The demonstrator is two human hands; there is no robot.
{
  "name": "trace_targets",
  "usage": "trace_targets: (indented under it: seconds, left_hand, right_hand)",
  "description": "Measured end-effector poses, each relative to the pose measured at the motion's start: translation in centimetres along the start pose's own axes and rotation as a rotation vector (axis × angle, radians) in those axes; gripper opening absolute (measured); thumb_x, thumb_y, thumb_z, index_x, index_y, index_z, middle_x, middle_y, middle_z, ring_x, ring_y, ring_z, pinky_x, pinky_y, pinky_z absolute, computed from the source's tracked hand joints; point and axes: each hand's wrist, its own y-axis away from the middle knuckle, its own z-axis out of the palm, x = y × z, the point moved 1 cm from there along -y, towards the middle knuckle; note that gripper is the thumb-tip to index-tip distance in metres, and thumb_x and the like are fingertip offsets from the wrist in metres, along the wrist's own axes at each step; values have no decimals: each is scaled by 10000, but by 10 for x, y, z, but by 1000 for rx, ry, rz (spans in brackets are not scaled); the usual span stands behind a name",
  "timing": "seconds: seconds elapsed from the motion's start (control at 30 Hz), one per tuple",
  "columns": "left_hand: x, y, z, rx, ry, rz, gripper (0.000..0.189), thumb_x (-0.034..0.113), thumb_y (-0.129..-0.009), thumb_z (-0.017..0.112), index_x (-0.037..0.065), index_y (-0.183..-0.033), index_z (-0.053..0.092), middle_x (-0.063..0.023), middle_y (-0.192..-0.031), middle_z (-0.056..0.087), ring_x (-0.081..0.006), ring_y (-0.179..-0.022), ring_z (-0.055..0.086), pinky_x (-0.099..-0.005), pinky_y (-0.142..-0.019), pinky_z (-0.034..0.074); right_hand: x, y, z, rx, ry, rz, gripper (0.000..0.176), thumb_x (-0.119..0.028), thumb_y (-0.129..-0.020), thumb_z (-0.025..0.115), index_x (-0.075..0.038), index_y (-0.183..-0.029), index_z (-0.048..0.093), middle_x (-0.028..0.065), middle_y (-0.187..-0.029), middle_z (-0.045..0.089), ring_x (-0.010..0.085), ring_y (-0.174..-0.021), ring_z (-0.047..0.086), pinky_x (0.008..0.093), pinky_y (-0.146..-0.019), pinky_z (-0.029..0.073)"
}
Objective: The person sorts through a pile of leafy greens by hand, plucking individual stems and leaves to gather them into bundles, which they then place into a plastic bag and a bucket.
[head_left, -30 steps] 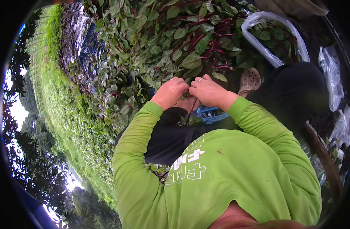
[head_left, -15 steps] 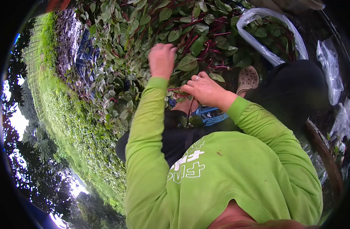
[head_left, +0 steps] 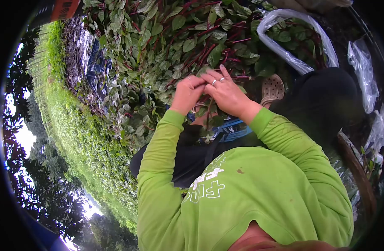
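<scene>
My right hand (head_left: 229,94), with rings on its fingers, is closed round a leafy stem (head_left: 208,113) that hangs below it. Touching its fingertips is my left hand (head_left: 188,95), whose fingers are pinched together; what lies between them is hidden. Just beyond both hands spreads a large heap of Malabar spinach (head_left: 188,44), with green leaves and purple-red stems. Below the hands, a blue plastic crate (head_left: 236,129) shows in part between my legs.
A clear plastic-wrapped hoop (head_left: 265,31) arches over leaves at the upper right. Beside it lie a clog-shod foot (head_left: 272,88) and a clear plastic bag (head_left: 363,75). A wooden pole (head_left: 357,171) leans at the right. Blue sheeting (head_left: 95,69) and grass stretch along the left.
My left hand has come down and to the right from over the leaves to meet my right hand. The right hand has stayed almost in place.
</scene>
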Motion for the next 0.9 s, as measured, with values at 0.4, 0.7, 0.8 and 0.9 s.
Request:
trace_targets:
  seconds: [0.4, 0.7, 0.8, 0.9]
  left_hand:
    - [-47, -121, 30, 237, -33, -50, 304, 146, -867, 733, 23, -1144, 753, -171, -1013, 736, -269, -892, 707, -366, -823, 554]
    - [-31, -45, -14, 141, -221, 192, 171, 76, -870, 676, 78, -1014, 768, -164, -1093, 706, -325, -1027, 656, -416, -885, 522]
    - [-25, -35, 3, 267, -402, 268, 232, 54, -855, 672, 56, -1074, 749, -165, -1148, 709, -371, -1083, 634, -455, -953, 498]
    - [-42, -60, 26, 427, -399, 313, 309, 101, -862, 701, 30, -1161, 718, -178, -1090, 716, -374, -1109, 638, -458, -966, 504]
  right_hand:
    - [-2, 9, -4, -422, -17, 99, 148, -117, -905, 536, -114, -994, 655, 68, -997, 612, 274, -1054, 581, 421, -873, 419]
    - [-3, 5, 0, -212, -26, 33, 168, -153, -893, 568, -48, -978, 668, 192, -1537, 496, 339, -1525, 337, 559, -1261, 197]
    - [-2, 9, 5, -256, -48, 61, 175, -156, -897, 567, -39, -976, 670, 205, -1542, 484, 352, -1526, 330, 584, -1262, 176]
    - [-2, 16, 15, -229, -36, 56, 165, -150, -890, 572, -37, -958, 671, 211, -1541, 483, 362, -1523, 333, 595, -1255, 183]
